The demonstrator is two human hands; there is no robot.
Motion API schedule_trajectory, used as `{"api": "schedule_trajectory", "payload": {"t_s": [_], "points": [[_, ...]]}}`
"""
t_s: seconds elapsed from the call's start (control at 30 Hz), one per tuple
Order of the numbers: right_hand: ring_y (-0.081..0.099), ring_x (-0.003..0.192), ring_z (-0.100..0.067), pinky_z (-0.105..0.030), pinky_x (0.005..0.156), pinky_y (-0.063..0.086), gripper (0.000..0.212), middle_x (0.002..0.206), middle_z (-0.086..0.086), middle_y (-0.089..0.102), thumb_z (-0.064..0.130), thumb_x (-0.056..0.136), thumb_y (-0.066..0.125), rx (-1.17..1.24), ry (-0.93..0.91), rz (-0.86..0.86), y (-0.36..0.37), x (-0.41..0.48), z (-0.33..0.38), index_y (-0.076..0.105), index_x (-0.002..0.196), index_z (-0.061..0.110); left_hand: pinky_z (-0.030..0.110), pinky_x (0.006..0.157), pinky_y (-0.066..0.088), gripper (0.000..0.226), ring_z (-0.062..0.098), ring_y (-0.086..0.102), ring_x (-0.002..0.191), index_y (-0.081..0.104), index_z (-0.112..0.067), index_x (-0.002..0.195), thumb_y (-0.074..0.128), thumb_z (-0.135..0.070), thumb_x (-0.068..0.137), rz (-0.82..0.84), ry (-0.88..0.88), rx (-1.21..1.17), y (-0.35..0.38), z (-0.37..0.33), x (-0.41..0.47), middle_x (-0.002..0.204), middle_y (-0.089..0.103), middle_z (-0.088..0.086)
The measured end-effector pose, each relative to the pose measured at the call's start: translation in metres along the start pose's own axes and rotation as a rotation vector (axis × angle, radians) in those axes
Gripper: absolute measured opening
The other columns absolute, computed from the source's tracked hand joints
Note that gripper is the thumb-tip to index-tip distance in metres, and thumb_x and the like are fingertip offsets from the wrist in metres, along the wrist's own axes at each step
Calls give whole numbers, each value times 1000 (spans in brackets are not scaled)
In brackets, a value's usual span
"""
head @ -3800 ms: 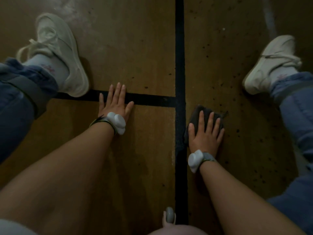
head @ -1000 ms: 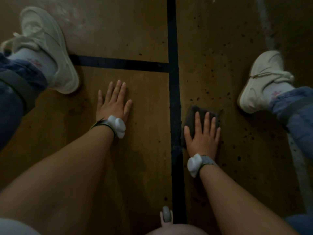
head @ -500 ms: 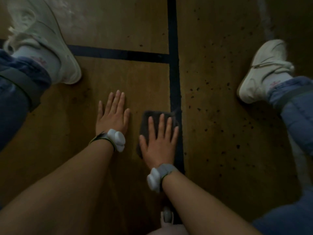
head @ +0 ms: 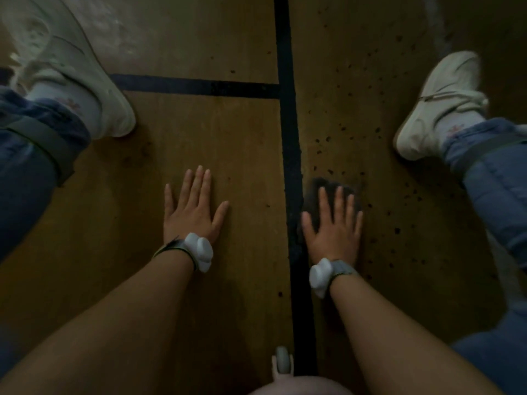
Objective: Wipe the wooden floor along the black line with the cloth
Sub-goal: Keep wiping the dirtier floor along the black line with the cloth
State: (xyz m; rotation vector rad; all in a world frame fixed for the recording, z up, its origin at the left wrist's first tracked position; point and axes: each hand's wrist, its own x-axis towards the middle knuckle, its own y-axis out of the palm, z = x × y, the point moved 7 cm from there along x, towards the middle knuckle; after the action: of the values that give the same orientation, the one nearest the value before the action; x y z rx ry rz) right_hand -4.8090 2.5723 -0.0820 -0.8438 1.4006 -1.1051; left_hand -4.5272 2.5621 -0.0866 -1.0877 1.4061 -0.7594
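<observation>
A long black line runs up the brown wooden floor, and a shorter black line branches off it to the left. My right hand lies flat with straight fingers on a dark grey cloth, pressing it to the floor just right of the long line. The cloth shows only around and between the fingers. My left hand rests flat on bare wood left of the line, fingers spread, holding nothing.
My white shoes stand on either side: the left shoe at the upper left, the right shoe at the upper right, with blue jeans legs beside them. Many dark specks dot the floor right of the line.
My right hand has slid the cloth from the left side of the black line across to its right side. The left hand has stayed flat in place.
</observation>
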Motion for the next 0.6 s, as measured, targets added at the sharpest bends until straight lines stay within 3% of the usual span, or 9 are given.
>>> {"api": "schedule_trajectory", "payload": {"t_s": [0.13, 0.27, 0.6], "points": [[-7, 151, -25, -49, 121, -3, 67, 165, 0, -5, 67, 90, 3, 5, 64, -73, 1, 2, -14, -14, 149, 39, 46, 115, -21, 72, 10, -31, 142, -24, -29, 150, 4, -66, 94, 39, -5, -5, 1, -1, 3, 156, -30, -10], [-6, 151, -26, -51, 121, -1, 67, 165, -3, -4, 62, 97, 14, -30, 68, -75, 1, 2, -11, -5, 155, 35, 47, 115, -20, 72, 10, -31, 141, -24, -29, 150, 5, -65, 95, 70, 2, -19, 2, -1, 4, 157, -30, -10], [-8, 151, -27, -51, 121, -1, 65, 165, -3, -7, 60, 99, 15, -39, 73, -64, 1, 1, -10, -13, 152, 35, 48, 116, -19, 72, 11, -29, 142, -22, -27, 151, 9, -64, 97, 102, 12, -45, 0, -1, 5, 157, -29, -10]]}}
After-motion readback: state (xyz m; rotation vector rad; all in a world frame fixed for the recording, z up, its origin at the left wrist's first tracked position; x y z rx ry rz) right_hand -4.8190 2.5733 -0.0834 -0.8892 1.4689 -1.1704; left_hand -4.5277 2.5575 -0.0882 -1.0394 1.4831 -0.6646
